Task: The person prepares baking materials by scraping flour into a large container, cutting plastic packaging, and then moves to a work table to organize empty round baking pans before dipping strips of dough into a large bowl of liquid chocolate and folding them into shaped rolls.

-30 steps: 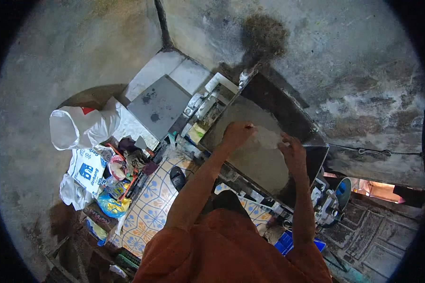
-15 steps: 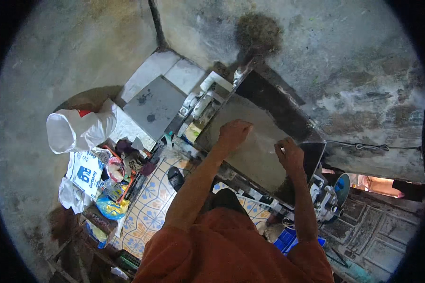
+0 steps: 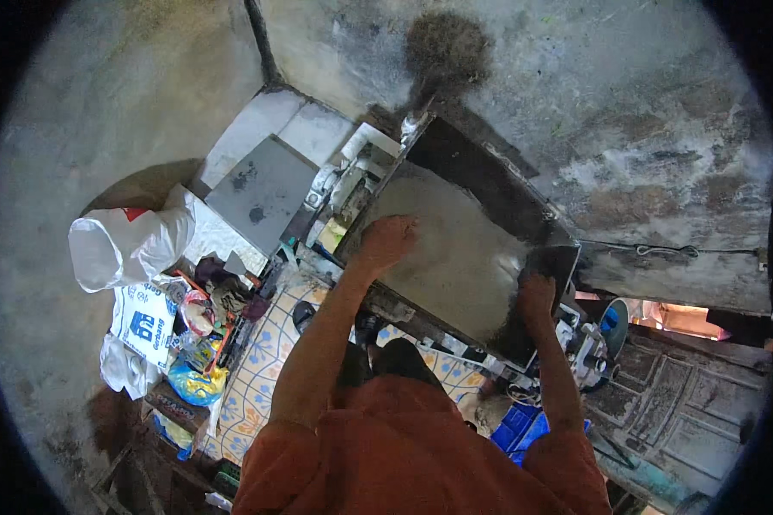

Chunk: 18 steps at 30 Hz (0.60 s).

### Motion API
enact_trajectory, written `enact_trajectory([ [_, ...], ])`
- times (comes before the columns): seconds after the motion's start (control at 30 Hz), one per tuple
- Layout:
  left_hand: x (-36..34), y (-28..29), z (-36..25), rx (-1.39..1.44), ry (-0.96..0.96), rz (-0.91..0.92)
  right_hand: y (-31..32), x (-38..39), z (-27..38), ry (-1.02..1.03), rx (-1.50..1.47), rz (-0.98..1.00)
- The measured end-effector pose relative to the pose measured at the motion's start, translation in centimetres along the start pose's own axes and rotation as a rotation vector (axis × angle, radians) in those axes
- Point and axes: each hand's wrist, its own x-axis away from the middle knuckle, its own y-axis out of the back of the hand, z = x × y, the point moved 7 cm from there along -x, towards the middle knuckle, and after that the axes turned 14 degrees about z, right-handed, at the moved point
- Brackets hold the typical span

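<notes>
While left hand (image 3: 388,241) and right hand (image 3: 537,296) curl over the tray (image 3: 464,153) (any grip unclear), light touches likely keep the grey layer (image 3: 455,253) even.

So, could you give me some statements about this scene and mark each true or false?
1. The left hand is over the tray. True.
2. The right hand is near the tray's right end. True.
3. The tray is empty. False: it holds grey material.
4. The open white sack is left of the tray. True.
5. The right hand is nearer the sack than the left hand. False: the left hand is nearer.
</notes>
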Motion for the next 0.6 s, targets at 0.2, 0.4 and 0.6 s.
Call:
enact_trajectory([
  [0.2, -2.2, -0.2, -0.1, -0.351, -0.182, -0.052, 3.1, -1.4, -0.7, -0.054, -0.589, 0.011],
  [0.4, -4.5, 0.5, 0.6, -0.015, -0.255, -0.031, 3.5, -2.4, 0.0, 0.031, -1.369, 0.055],
  [0.6, -4.0, 0.7, -3.2, -0.053, -0.006, 0.14, 3.5, -1.9, 1.9, 0.0, -1.543, 0.047],
])
